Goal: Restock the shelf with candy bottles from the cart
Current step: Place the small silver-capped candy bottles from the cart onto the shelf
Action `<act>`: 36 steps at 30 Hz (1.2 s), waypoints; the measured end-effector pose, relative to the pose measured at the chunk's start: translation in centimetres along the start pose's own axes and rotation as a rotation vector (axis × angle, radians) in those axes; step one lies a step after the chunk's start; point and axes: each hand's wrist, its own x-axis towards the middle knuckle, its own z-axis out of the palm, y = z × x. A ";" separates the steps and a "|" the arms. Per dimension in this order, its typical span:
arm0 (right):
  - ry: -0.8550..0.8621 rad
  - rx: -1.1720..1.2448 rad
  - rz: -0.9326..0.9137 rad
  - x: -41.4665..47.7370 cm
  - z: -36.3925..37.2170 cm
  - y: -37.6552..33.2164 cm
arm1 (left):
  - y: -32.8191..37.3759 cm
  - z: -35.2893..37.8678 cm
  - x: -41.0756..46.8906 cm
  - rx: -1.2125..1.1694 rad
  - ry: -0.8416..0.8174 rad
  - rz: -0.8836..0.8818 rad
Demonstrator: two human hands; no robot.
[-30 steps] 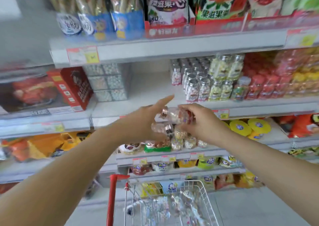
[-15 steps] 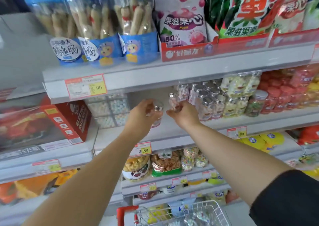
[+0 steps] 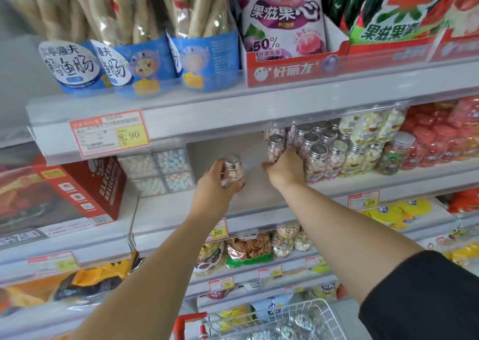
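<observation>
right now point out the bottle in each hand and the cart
left bottle [image 3: 234, 175], head view, clear body
right bottle [image 3: 276, 140], head view, silver cap
cart [image 3: 190, 318], head view, red handle

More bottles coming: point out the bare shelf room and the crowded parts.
Bare shelf lies between the clear boxes and the bottle rows, around the left hand and its bottle. Crowded from the right hand rightward, rows packed tight.

Clear plastic bottle [image 3: 233, 175], shiny metal cap [image 3: 232, 161]

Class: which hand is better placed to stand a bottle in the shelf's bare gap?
Left hand: it holds a bottle at the gap; the right hand grips a second bottle by the row.
</observation>
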 end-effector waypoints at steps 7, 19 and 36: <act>-0.099 -0.062 -0.224 -3.9 -2.0 1.7 | -0.3 0.1 0.4 0.014 -0.022 0.014; -0.203 -0.767 -0.568 -2.7 -1.0 1.6 | -0.4 0.1 0.4 0.017 -0.032 0.032; -0.315 -0.779 -0.489 -1.6 -1.6 1.1 | -0.5 0.0 0.7 0.026 -0.066 0.045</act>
